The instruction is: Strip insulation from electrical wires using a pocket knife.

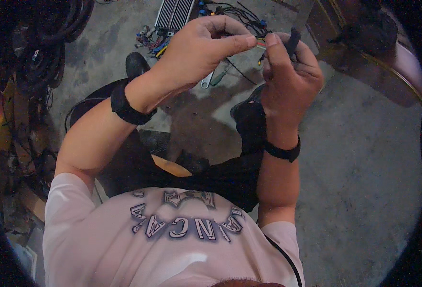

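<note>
Thin red, yellow and pale wires (261, 43) run between the fingertips of my two hands, held up over the floor in front of me. My left hand (210, 42) pinches them between thumb and bent fingers. From the other side my right hand (290, 64) grips them with its thumb against the fingers. A short black strip (293, 40), perhaps tape or sleeving, sticks up among the right hand's fingers. What lies inside each grip is mostly hidden by the fingers.
A finned metal box (174, 15) with bundled cables (235, 12) lies on the concrete floor beyond my hands. A green-handled tool (219, 78) and a wrench (206, 81) lie below them. Black coils (53, 33) are heaped at left; a brownish panelled object (388, 57) stands at right.
</note>
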Motion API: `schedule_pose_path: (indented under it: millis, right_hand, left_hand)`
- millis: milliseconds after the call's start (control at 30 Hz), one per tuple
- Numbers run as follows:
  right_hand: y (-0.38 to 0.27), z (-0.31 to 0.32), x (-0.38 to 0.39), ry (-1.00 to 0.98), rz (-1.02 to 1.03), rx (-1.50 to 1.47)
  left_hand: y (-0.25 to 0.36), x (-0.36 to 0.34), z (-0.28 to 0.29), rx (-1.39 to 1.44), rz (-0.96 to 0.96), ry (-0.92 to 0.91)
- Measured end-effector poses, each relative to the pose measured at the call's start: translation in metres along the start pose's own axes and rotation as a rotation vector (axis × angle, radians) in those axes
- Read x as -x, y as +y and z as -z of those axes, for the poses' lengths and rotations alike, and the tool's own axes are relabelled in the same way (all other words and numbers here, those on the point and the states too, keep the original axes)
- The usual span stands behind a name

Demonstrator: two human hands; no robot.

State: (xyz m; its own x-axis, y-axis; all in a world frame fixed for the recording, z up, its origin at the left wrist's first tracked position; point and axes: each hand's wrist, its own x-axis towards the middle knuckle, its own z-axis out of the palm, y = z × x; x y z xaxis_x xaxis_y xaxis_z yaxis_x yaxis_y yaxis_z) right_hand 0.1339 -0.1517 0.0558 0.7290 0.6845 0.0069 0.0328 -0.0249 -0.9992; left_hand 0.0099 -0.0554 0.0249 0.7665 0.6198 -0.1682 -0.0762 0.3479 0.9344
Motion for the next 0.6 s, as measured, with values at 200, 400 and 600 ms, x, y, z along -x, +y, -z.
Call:
schedule_pose_path:
  millis: [200,400,600]
  right_hand:
    - [-0.001,0.000,0.003,0.017,0.062,0.083]
    - [0.000,0.001,0.006,0.009,0.154,0.367]
    - [0.012,0.001,-0.001,-0.123,0.478,0.358]
  left_hand:
    - [0.000,-0.001,0.000,0.087,0.080,0.040]
    - [-0.001,-0.002,0.003,0.285,0.133,0.038]
    - [0.003,-0.003,0.004,0.430,0.152,0.050]
